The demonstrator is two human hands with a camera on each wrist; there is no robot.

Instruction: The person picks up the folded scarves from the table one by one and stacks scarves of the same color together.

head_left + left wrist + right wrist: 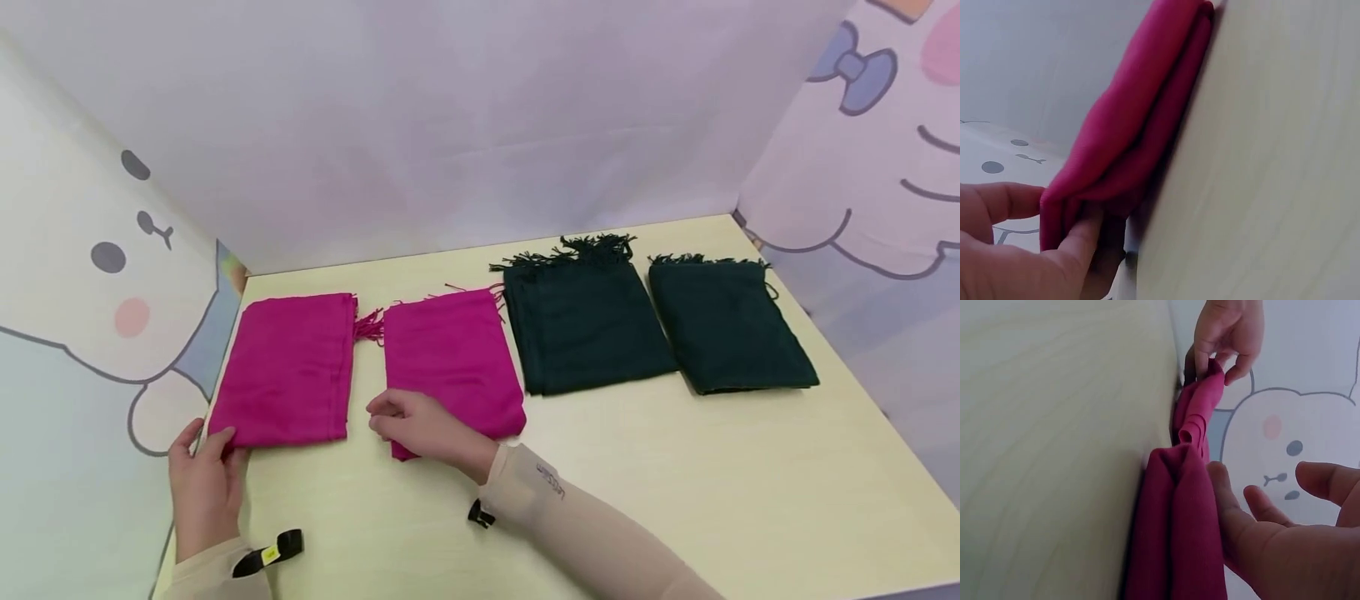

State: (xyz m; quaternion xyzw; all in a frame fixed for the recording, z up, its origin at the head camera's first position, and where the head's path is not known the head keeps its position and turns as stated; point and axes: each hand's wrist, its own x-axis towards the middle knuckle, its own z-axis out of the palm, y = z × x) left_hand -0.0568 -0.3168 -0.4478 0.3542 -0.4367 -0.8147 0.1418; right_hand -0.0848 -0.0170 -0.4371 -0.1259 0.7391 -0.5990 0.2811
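Observation:
At the left, a folded magenta scarf (288, 371) lies flat, its fringe showing at the right side. My left hand (204, 492) pinches its near left corner; in the left wrist view the fingers reach into the folded layers. Beside it is a second folded magenta scarf (456, 358), fringed along its far edge. Over its near left part hovers my right hand (423, 427), fingers loosely bent and holding nothing. The right wrist view has the thumb and fingers apart, next to the scarf's folded side (1194, 531); whether they touch it I cannot tell.
Two folded dark green scarves (592, 333) lie to the right, fringes at the back; the farther one (731, 329) sits near the table's right edge. The pale wooden table (675, 492) meets cloth walls at the back and sides, some with cartoon prints.

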